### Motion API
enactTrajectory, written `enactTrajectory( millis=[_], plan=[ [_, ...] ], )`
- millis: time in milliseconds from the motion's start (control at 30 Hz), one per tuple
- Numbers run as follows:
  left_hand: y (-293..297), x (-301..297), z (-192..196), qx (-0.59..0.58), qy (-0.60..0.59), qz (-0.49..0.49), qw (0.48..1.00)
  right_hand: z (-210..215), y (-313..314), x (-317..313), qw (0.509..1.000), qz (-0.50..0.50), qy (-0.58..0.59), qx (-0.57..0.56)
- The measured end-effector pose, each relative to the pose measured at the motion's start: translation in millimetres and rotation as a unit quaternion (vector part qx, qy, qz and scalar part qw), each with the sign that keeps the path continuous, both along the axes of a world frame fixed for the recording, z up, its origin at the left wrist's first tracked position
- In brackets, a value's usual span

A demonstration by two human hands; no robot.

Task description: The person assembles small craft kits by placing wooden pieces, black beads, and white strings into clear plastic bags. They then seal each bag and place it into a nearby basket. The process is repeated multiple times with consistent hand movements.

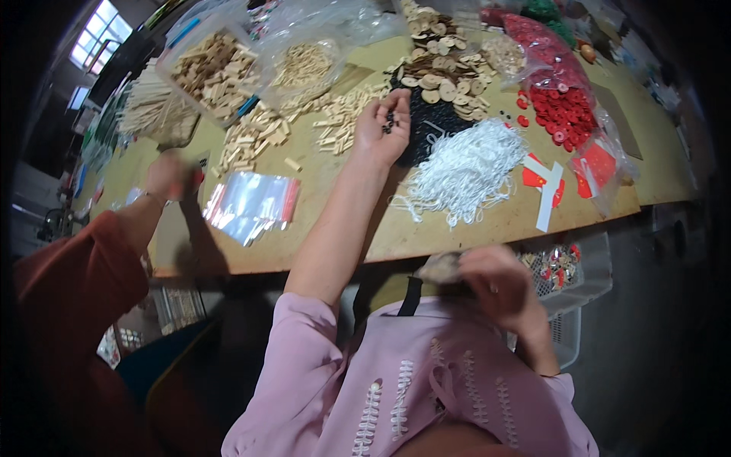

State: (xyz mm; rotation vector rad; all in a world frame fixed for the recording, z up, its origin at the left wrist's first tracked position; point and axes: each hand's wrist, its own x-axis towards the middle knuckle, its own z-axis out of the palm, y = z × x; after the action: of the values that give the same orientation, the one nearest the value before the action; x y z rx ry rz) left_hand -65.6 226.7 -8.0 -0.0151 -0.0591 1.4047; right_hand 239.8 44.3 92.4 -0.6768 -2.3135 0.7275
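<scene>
Dark beads sit in the left palm, their pile just to its right

The person's left hand (383, 126) reaches out over the table (327, 179), well in from its near edge, palm up, with the fingers pointing toward the far edge. They are loosely curled, about half open, cupping a few small black beads (391, 120). The beads look roundish, so no long axis can be told.

The relation that matters is sideways: the spread black pile (419, 143) lies directly right of these fingers, between wooden discs (449, 80) on its far side and a tangle of white cords (468, 171) toward the table's near edge. Whether the hand touches the pile cannot be told.

The left hand is clearly the nearer one. The right hand (499, 280) is well apart, just off the near edge and to the right of the left hand. It is blurred; a pale, indistinct item (442, 268) shows at its fingertips, but how far the fingers are open, and whether they grip it, cannot be told.

Small wooden blocks (343, 122) lie just left of the left hand.
</scene>
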Motion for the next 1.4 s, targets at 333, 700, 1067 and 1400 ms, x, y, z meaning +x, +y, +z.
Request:
enactTrajectory(
  millis=[333, 700, 1067, 1400],
  plan=[
    [-96, 29, 82, -0.057, 0.094, 0.040, 0.993, 23, 33, -40, 0.995, -0.076, -0.007, 0.060],
    [-131, 81, 128, -0.030, 0.447, 0.227, 0.865, 15, 25, -83, 0.982, -0.119, -0.006, 0.148],
    [-139, 86, 115, 0.022, 0.490, 0.248, 0.836, 5, 22, -86, 0.981, -0.132, 0.006, 0.142],
    [-153, 91, 116, 0.142, 0.544, 0.230, 0.794, 7, 24, -79, 0.988, -0.107, 0.041, 0.108]
  ],
)
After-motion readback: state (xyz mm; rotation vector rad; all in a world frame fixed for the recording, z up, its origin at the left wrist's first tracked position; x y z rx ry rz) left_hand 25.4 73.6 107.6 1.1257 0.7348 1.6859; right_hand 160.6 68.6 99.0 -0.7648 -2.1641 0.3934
